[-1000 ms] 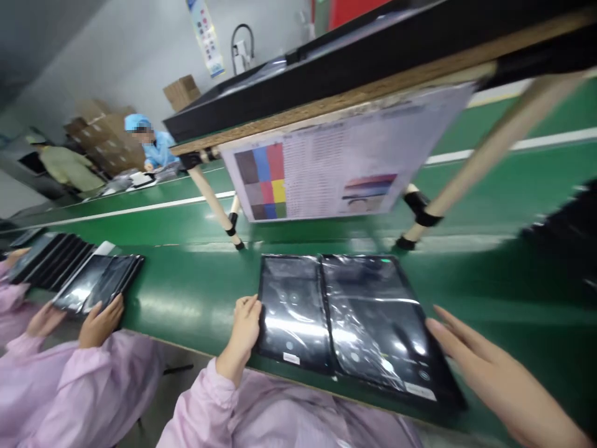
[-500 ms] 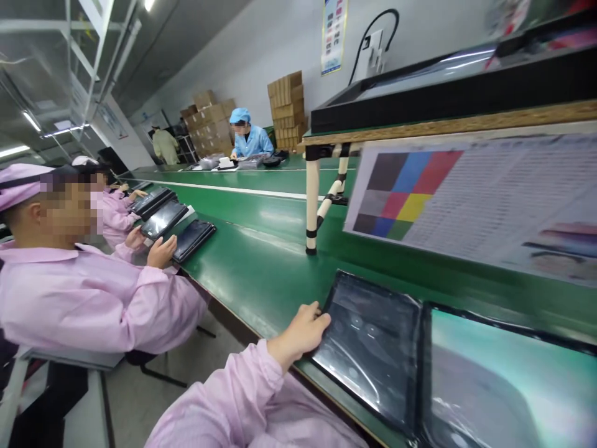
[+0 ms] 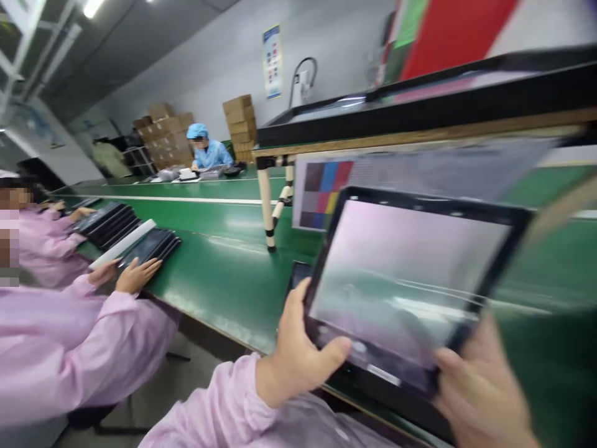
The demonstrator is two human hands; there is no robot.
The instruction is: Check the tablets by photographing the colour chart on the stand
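A black-framed panel [image 3: 405, 280] with a glossy, pale pink and grey screen is raised and tilted above the green table, facing me. My left hand [image 3: 303, 348] grips its lower left corner, thumb over the front edge. At the lower right edge my right hand [image 3: 485, 379], a little blurred, holds the same panel with its thumb on the front. Behind the panel's left side, part of a dark panel [image 3: 301, 272] shows on the table; the rest of it is hidden.
Beyond the panel, a shelf [image 3: 420, 118] on pale legs carries black trays, with a colour chart sheet [image 3: 321, 193] hanging below. On the left, a co-worker's hands [image 3: 133, 277] touch stacked dark panels [image 3: 156, 246]. A person in blue [image 3: 209, 152] sits across the green table [image 3: 219, 298].
The framed panel has come up off the table, held by both my hands. My left hand has left the dark panel, and my right hand has come into view. The camera view has shifted right.
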